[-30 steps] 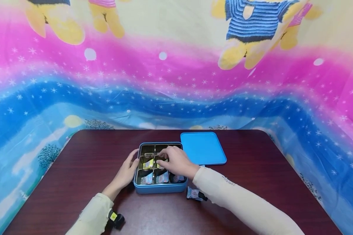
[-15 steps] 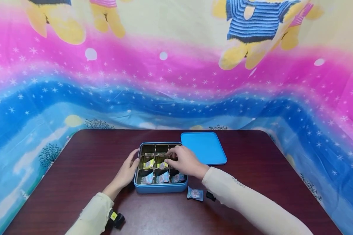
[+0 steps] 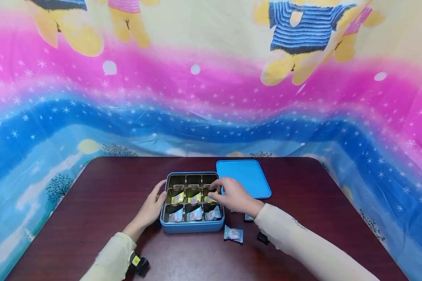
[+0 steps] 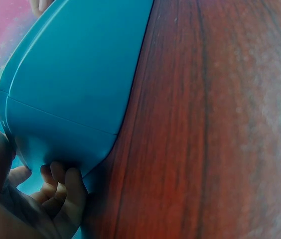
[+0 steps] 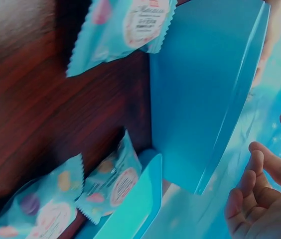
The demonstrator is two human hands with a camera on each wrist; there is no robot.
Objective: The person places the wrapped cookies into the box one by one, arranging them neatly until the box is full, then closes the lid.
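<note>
A blue box (image 3: pixel 192 228) with a divided dark insert stands on the table. My left hand (image 3: pixel 151 205) holds it at its left side, thumb at the rim; in the left wrist view bent fingers (image 4: pixel 73 186) touch the outer wall. Yellow wrapped sweets (image 3: pixel 177 197) lie in the middle row of compartments, blue wrapped sweets (image 3: pixel 195 214) in the front row. My right hand (image 3: pixel 235 195) hovers over the box's right edge, fingertips close to the yellow sweet (image 3: pixel 210 198) in the right compartment. In the right wrist view its thumb and fingers are apart, holding nothing.
The blue lid (image 3: pixel 244 177) lies behind the box to the right, partly overlapped by the right hand. One blue sweet (image 3: pixel 233 234) lies on the table (image 3: pixel 119 183) by the box's front right corner. More blue sweets (image 5: pixel 113 181) lie near the lid.
My right hand has moved right, from the middle compartment to the box's right edge. A yellow sweet now shows in the right compartment of the middle row. The left hand stays in place.
</note>
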